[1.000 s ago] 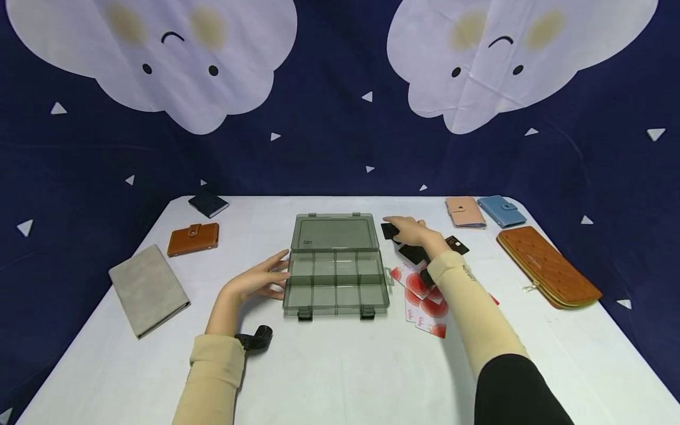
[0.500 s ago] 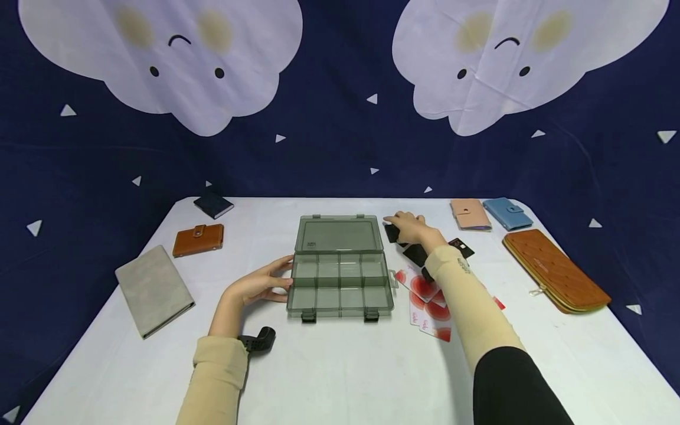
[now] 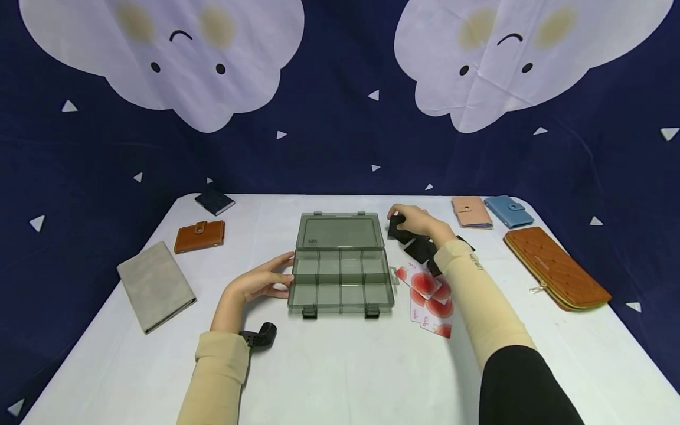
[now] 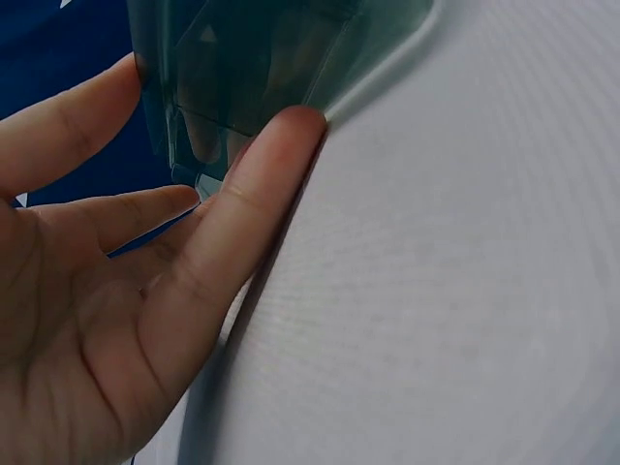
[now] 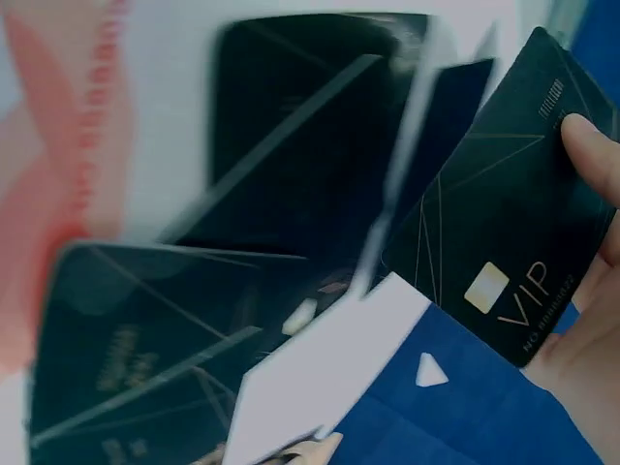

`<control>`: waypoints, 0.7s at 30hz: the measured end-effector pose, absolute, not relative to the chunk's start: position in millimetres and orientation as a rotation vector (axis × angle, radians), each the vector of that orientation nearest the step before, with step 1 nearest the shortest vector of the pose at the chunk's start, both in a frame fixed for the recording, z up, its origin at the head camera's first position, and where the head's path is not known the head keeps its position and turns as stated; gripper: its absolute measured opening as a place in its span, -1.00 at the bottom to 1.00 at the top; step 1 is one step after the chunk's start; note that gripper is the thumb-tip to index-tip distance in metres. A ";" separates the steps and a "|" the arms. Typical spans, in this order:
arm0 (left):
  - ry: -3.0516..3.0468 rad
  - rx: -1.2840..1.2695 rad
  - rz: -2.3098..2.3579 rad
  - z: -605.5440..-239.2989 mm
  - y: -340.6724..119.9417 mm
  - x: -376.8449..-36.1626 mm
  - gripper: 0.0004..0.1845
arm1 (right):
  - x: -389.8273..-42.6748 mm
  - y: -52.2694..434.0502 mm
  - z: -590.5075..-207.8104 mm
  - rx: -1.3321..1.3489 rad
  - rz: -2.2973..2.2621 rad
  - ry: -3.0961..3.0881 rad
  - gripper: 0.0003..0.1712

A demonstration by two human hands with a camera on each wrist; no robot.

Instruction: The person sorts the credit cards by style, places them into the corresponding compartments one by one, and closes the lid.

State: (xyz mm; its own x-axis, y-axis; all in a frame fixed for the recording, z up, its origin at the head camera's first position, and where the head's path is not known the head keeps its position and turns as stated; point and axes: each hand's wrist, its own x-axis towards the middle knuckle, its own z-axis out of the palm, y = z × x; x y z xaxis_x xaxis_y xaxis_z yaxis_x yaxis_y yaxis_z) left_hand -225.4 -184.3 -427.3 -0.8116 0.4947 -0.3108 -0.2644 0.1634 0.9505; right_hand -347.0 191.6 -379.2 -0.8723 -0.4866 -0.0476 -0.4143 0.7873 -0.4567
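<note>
A black VIP card (image 5: 504, 232) is pinched at its edge by the right hand (image 3: 419, 221) and held lifted just beyond the far right corner of the open organiser box (image 3: 340, 268). The box lies to the left of the card, its long axis running across the counter (image 3: 345, 366), with its compartments nearer than the lid. The left hand (image 3: 260, 283) is laid with straight fingers against the box's left end wall, so the right hand is the one nearer the loose cards. More black cards (image 3: 422, 251) and red-and-white cards (image 3: 430, 298) are spread beside the box's right end. The card's lettering is shown only by the right wrist view; the fingertip contact with the box's corner is shown only by the left wrist view.
</note>
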 end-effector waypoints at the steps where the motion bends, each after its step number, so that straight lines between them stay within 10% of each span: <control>1: 1.868 0.218 1.707 -427.3 -184.1 -225.6 -0.15 | -346.9 191.3 -376.5 -0.713 -0.697 2.806 -0.62; 21: 1.875 0.178 1.717 -424.1 -180.9 -223.4 -0.16 | -310.9 154.2 -339.6 -0.608 -1.273 2.594 -0.49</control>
State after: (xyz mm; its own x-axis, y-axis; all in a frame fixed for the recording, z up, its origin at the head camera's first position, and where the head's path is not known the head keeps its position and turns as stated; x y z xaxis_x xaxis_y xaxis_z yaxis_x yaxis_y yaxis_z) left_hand -223.4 -180.9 -424.1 -0.8204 0.4705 -0.3249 -0.2824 0.1607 0.9457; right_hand -310.9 154.2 -339.6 -0.8982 -0.4394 0.0114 -0.2779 0.5477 -0.7892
